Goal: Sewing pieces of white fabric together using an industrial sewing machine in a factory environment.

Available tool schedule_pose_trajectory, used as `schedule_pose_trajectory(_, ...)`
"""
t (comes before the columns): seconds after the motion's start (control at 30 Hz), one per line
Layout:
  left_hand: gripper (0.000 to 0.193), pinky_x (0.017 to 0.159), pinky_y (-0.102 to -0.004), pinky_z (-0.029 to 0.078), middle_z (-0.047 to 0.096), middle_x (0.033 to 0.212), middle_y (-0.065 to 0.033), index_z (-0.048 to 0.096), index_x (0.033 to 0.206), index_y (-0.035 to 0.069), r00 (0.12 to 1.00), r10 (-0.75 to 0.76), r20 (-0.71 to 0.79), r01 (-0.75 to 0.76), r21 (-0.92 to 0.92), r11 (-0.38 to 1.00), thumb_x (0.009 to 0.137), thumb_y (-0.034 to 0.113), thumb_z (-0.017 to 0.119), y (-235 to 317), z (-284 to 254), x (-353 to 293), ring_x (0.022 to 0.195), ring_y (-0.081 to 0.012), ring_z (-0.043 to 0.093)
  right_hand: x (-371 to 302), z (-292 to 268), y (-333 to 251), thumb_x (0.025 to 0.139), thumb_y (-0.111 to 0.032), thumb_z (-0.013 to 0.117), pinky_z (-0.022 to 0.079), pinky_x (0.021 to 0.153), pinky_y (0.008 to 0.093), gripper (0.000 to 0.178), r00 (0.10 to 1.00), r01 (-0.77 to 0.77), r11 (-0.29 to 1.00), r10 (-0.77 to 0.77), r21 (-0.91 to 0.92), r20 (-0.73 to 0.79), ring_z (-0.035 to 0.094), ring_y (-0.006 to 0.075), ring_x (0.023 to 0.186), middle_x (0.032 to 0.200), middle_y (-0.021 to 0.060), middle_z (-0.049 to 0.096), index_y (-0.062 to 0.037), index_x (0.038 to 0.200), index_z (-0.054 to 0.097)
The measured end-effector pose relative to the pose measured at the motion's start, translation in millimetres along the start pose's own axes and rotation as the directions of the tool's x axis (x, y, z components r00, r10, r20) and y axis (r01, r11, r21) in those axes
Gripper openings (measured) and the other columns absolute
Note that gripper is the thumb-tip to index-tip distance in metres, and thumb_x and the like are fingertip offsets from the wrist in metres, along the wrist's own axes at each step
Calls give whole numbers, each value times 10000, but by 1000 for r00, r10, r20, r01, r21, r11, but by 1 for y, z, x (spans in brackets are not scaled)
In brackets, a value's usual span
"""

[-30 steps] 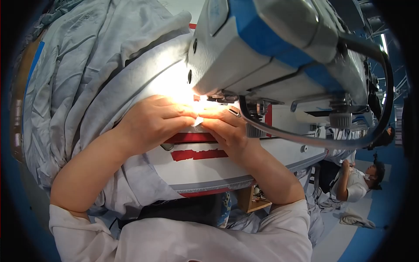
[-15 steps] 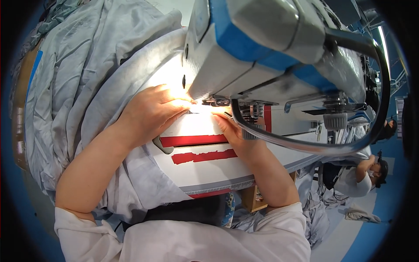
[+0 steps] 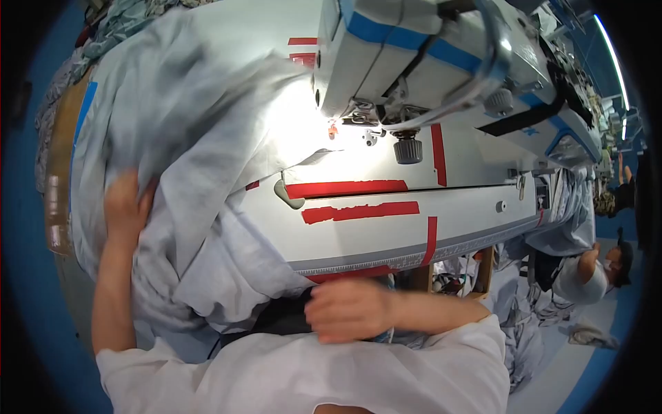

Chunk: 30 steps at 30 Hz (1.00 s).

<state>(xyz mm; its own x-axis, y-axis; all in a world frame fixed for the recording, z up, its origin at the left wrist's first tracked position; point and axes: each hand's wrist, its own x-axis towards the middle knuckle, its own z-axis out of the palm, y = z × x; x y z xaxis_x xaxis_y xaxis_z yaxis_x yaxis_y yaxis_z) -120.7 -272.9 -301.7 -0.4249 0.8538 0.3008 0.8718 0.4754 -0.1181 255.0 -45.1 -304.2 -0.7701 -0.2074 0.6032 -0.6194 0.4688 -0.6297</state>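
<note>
A large heap of light grey fabric covers the left side of the sewing table and reaches the lit needle area. My left hand is in its folds at the left, closed on a bunch of it; motion blurs the fingertips and the cloth above. Below the table's front edge, close to my body, my right hand is loosely curled, somewhat blurred, with nothing visible in it. The white and blue sewing machine stands over the table, its presser foot area close to the fabric's right edge.
Red tape strips and a measuring tape mark the white tabletop. A curved metal bar juts from the machine. An open wooden compartment sits under the table. At far right another person is near grey cloth.
Both hands have left the needle area. My left hand moved left, shifting the fabric with it; my right hand drew back toward my body. The view has also shifted.
</note>
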Motion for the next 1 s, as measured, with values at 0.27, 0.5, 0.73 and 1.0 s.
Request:
schedule_pose_trajectory(0.27,339,593,-355,424,606,820,-118,595,1025,-10,840,-338,424,471,-263,842,803,221,708,-20,-61,-76,662,-255,575,1,90,29,711,-447,771,324,1059,377,852,582,-810,479,728,337,364,409,321,1274,1348,218,449,23,1333,425)
schedule_pose_trajectory(0.5,624,880,-345,449,397,1409,-124,415,1385,81,885,-325,333,404,-205,892,840,248,669,0,-61,-51,1178,-278,504,97,41,-26,816,-240,717,448,876,296,505,775,-631,207,140,747,616,563,169,977,1110,78,596,9,1199,500)
schedule_pose_trajectory(0.73,511,1027,-379,368,399,1414,-131,410,1392,82,836,-515,192,542,-138,829,952,326,501,-103,-26,-66,1302,-283,401,5,99,-35,852,-287,660,478,782,342,446,601,-784,486,435,387,671,618,310,888,1036,177,630,24,1152,551)
schedule_pose_trajectory(1.0,463,1038,-360,364,477,1361,-142,479,1328,73,975,-207,-80,191,-175,966,898,201,596,-59,0,-47,1251,-301,464,-13,102,12,710,-398,770,120,1153,388,1067,644,-665,435,745,607,172,165,303,1424,1520,217,202,50,1463,160)
